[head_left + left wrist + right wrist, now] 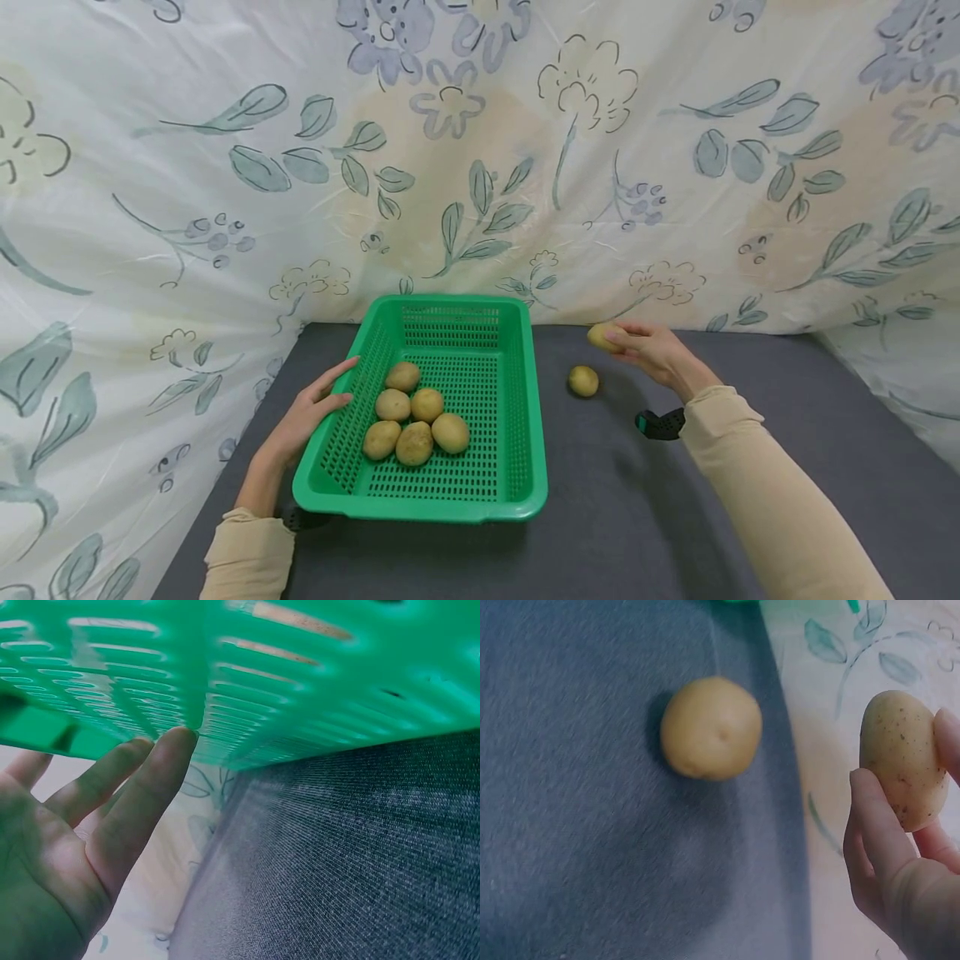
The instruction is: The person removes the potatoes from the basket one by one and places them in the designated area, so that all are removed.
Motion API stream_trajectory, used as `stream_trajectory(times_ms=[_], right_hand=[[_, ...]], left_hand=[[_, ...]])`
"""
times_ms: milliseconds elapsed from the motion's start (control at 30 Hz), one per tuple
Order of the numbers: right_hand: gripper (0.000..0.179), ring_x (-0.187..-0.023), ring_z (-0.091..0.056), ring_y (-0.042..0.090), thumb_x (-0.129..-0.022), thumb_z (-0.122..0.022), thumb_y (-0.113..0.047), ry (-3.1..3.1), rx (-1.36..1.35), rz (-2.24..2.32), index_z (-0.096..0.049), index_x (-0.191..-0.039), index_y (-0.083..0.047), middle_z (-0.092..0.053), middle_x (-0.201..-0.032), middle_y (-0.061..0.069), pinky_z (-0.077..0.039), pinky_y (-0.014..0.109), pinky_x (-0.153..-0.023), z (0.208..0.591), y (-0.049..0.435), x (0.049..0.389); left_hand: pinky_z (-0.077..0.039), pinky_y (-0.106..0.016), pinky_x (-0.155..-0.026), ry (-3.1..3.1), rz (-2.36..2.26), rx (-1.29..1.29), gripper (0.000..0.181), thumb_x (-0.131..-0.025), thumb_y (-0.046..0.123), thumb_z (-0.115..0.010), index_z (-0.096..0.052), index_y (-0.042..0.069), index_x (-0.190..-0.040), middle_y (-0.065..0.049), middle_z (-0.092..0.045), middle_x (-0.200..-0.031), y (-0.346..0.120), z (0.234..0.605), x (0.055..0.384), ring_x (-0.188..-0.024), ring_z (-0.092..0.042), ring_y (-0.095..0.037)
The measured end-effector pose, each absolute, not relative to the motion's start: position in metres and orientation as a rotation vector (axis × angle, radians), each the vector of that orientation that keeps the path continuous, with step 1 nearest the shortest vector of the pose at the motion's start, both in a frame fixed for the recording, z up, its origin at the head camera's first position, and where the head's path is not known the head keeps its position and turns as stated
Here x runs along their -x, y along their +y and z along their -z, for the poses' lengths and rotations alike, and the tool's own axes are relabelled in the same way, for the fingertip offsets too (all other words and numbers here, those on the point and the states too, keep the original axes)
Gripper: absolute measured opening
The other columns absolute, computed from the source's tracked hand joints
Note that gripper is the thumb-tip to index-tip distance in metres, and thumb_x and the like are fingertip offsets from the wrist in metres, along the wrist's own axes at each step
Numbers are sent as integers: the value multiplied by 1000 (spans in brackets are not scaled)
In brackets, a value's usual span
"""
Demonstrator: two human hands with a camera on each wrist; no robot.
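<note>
My right hand point(658, 357) pinches a potato point(600, 337) between thumb and fingers, raised above the table's far edge. In the right wrist view this potato point(901, 754) looks oval, yellow and dark-speckled. A second potato point(582, 381) lies on the dark tabletop just below and left of that hand. To the left stands a green perforated plastic basket point(420, 507), with several potatoes point(415, 444) grouped in its left half. My left hand point(303, 421) is at the basket's left side; in the left wrist view its extended fingers point(161, 765) touch the slotted outer wall.
A dark grey cloth-like surface point(585, 517) covers the table. Behind it and along the left hangs a floral curtain point(480, 208), close to the basket's far rim. Black straps point(663, 425) show at the wrists.
</note>
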State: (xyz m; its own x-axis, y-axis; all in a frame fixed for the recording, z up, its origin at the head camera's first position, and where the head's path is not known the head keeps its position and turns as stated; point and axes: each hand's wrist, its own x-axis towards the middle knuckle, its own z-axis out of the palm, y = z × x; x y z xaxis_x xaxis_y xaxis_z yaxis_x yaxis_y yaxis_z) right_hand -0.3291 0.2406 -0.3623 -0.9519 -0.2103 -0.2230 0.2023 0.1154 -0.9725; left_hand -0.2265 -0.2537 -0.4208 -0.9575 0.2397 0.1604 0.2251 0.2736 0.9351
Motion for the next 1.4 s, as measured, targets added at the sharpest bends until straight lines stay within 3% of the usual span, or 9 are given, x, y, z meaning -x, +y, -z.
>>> stream_trajectory(times_ms=[233,433,700,967,1200,1400], right_hand=[[72,-95,-57,9,-96,-58,-18,2117,-88,1900,-16,-150,4,-23,-148,23,-34,39,-105,377,251,327],[70,-93,-57,9,-96,-60,-19,2191,-124,1833,-21,-149,5,-32,-141,21,-36,41,-104,396,263,322],[70,-93,-58,11,-95,-61,-18,2214,-184,1778,-23,-148,8,-31,-142,27,-42,39,-98,415,270,317],[68,-98,-57,19,-95,-61,-16,2202,-160,1771,-24,-147,9,-37,-135,24,-46,38,-95,420,265,316],[68,-107,-51,26,-95,-61,-14,2216,-180,1745,-24,-147,8,-32,-139,28,-46,37,-94,422,263,317],[68,-104,-52,24,-94,-63,-14,2241,-170,1707,-25,-147,8,-33,-138,26,-46,37,-93,421,262,318]], left_hand=[[-21,-68,-100,2495,-1828,-444,56,-101,17,-47,-24,6,-152,-17,-5,-157,-254,421,227,-139,3,-47],[-20,-68,-100,2508,-1816,-447,56,-101,17,-47,-25,6,-152,-18,-6,-157,-255,422,227,-139,2,-47],[-30,-66,-96,2501,-1814,-449,56,-101,18,-47,-24,7,-152,-19,-5,-157,-254,422,228,-139,1,-48],[-24,-68,-99,2508,-1813,-443,56,-101,18,-46,-24,7,-152,-18,-5,-157,-254,421,226,-139,3,-47],[-34,-64,-95,2492,-1831,-445,56,-102,18,-46,-24,7,-152,-18,-5,-157,-254,421,226,-139,-1,-48],[-31,-65,-96,2499,-1823,-439,56,-102,18,-46,-24,8,-152,-18,-6,-157,-253,420,226,-139,-1,-47]])
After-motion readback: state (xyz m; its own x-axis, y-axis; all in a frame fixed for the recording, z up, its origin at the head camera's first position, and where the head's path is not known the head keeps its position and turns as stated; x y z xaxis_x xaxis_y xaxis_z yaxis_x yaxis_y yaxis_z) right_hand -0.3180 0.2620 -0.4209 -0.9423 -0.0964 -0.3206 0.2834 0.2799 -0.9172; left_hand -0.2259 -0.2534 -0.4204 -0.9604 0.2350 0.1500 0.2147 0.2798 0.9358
